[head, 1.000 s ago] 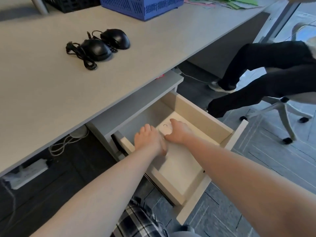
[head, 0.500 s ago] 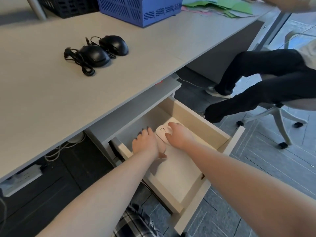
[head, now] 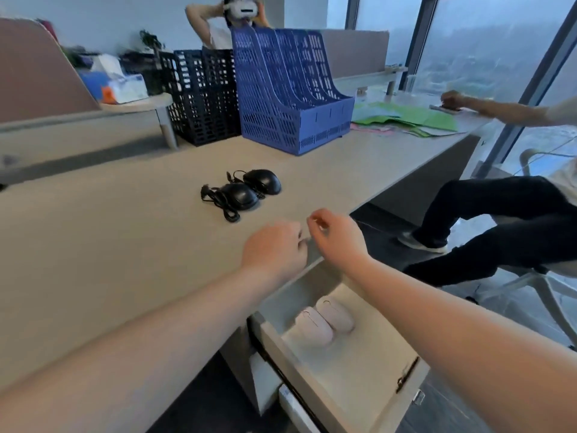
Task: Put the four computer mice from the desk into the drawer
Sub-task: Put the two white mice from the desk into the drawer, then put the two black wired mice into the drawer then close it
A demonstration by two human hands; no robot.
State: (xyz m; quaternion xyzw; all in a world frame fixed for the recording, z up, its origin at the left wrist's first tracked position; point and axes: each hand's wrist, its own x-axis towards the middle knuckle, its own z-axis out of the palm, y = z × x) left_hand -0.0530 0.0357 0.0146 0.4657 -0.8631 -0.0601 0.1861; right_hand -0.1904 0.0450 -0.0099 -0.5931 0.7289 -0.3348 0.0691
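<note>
Two white mice (head: 324,320) lie side by side on the floor of the open drawer (head: 368,389) below the desk edge. Two black wired mice (head: 249,189) with bundled cables sit together on the grey desk (head: 109,245), beyond my hands. My left hand (head: 274,251) hovers over the desk's front edge, fingers loosely curled and holding nothing. My right hand (head: 337,235) is just beside it, above the drawer, fingers partly bent and also holding nothing. Both hands are well short of the black mice.
A blue file rack (head: 290,98) and a black file rack (head: 203,95) stand at the back of the desk. Green papers (head: 406,120) lie at the right. A seated person's legs (head: 487,226) and chair are right of the drawer. Another person stands behind the racks.
Both hands have come up out of the drawer, leaving the two white mice in it, and now hover at the desk edge. The view has tilted upward.
</note>
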